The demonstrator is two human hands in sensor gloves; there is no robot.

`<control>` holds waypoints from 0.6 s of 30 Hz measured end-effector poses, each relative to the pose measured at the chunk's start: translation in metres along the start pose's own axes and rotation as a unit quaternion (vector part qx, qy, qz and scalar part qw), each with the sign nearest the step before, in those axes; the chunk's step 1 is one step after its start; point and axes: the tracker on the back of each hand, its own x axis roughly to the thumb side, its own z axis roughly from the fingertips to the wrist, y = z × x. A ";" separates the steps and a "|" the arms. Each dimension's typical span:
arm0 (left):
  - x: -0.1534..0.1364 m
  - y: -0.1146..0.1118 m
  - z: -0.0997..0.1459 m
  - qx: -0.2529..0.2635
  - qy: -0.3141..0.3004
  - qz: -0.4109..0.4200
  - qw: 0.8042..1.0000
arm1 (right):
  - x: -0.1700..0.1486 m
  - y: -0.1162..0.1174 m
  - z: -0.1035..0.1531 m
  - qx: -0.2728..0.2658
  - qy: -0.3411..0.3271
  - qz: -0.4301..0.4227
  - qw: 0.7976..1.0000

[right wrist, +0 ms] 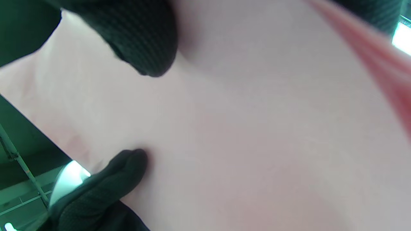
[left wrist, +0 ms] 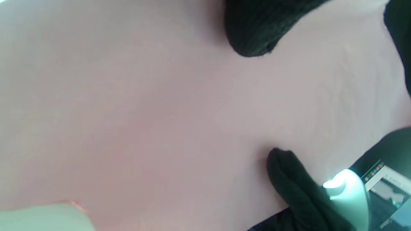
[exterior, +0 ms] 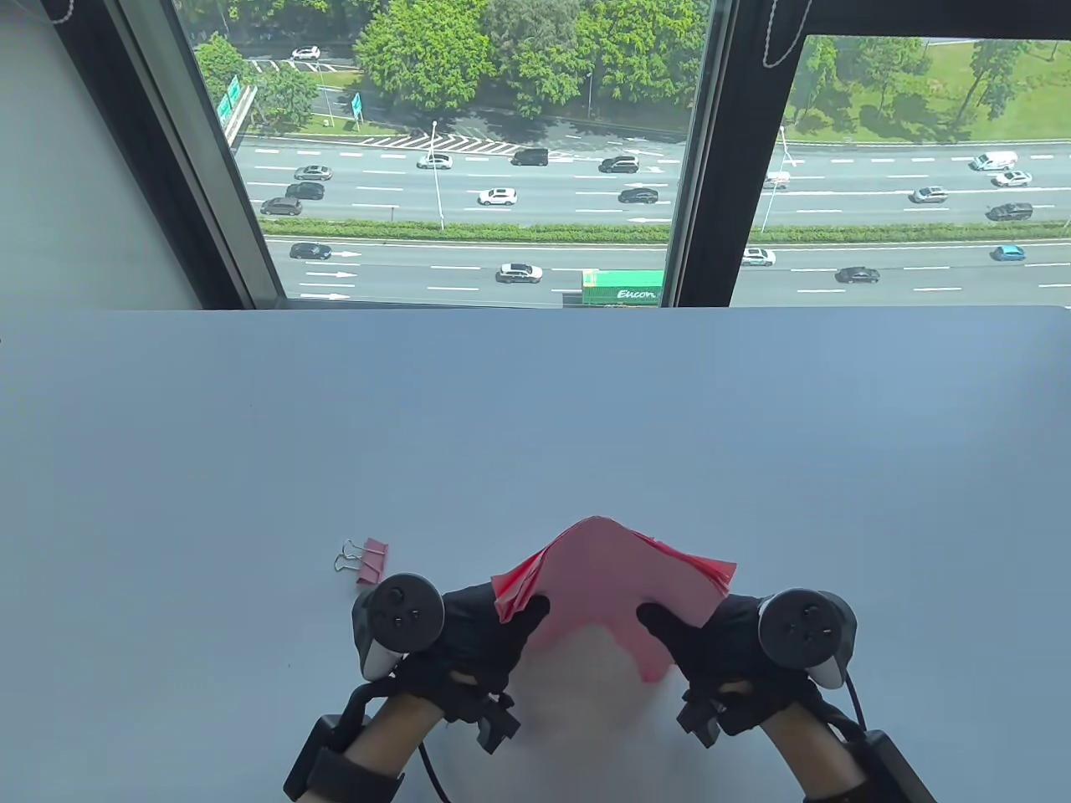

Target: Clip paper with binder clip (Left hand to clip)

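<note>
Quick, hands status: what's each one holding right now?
Left hand: grips the left edge of the paper.
Right hand: grips the paper's right edge.
Clip: untouched on the table.

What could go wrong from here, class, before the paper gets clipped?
The stack of pink paper sheets is bowed upward and fanned at both ends, so sheets may slip out of line. The left hand must let go to fetch the pink binder clip; the right hand alone may let the stack sag.

The table view looks down and forward over the table (exterior: 251, 435) toward a window (exterior: 468, 150), while both wrist views sit very close against the pink paper (exterior: 611, 577), the surface all three views share.
</note>
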 end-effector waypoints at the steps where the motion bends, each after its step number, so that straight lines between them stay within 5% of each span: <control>1: 0.000 0.002 0.000 -0.003 -0.001 0.011 1.000 | 0.001 -0.002 0.001 0.001 -0.004 -0.001 1.000; 9: -0.001 0.012 -0.001 -0.008 -0.007 0.078 0.997 | 0.000 -0.019 0.001 -0.005 0.001 -0.016 1.000; 18: 0.016 0.021 0.000 -0.029 -0.042 0.027 0.998 | 0.009 -0.012 -0.001 0.054 -0.009 -0.062 0.997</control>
